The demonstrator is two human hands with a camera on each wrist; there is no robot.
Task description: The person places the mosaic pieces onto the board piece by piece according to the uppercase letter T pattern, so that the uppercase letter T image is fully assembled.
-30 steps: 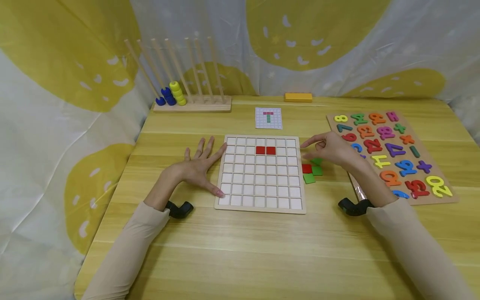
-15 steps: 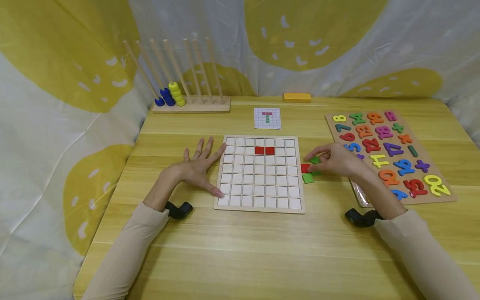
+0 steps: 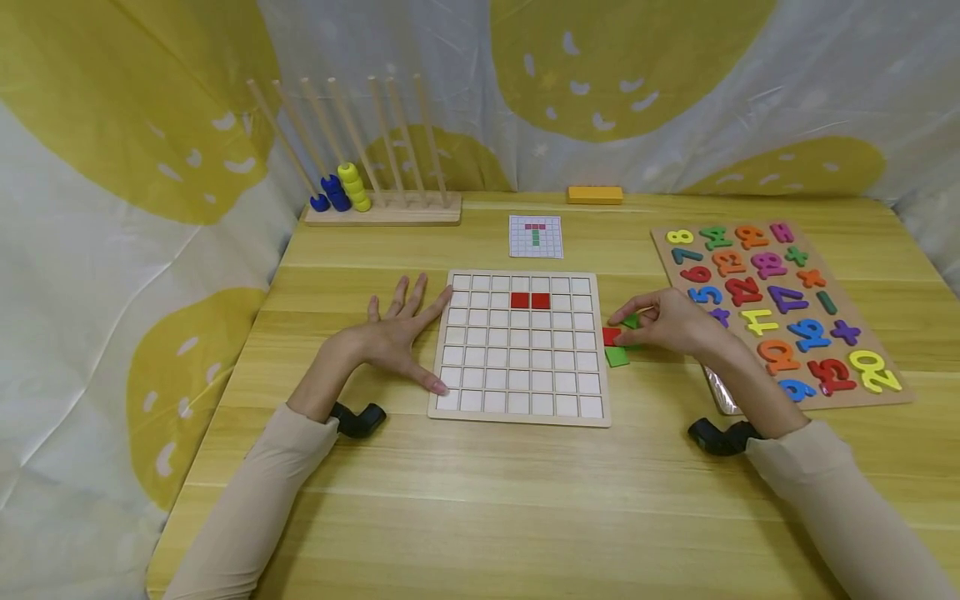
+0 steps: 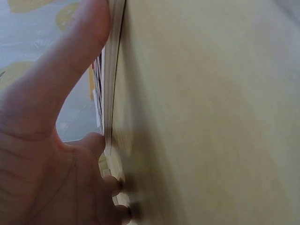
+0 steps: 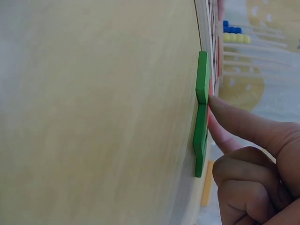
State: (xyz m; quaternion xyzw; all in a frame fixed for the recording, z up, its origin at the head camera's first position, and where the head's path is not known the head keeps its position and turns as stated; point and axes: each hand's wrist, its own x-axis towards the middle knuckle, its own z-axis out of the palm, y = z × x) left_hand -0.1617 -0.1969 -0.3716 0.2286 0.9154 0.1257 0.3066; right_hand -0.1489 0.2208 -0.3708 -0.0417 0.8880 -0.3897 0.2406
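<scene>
In the head view, a square wooden grid board (image 3: 519, 350) of white cells lies mid-table, with two red tiles (image 3: 540, 301) side by side in its second row. My left hand (image 3: 393, 337) spreads its fingers along the board's left edge, the thumb on the lower left corner. Right of the board, my right hand (image 3: 663, 322) has thumb and index finger at a loose red square tile (image 3: 611, 336), seeming to pinch it by its edges; its other fingers are curled. Several green tiles (image 3: 617, 357) lie around that tile, partly under the hand. The right wrist view shows green tiles (image 5: 200, 126) edge-on beside the thumb.
A small card (image 3: 536, 237) with a red and green T pattern lies behind the board. A peg abacus (image 3: 386, 214) with blue and yellow beads stands back left. An orange block (image 3: 595, 195) sits by the curtain. A number board (image 3: 787, 317) lies to the right.
My right hand has moved down and slightly right from beside the board's edge to the loose tiles, its thumb and index finger coming to the red one. My left hand stays put.
</scene>
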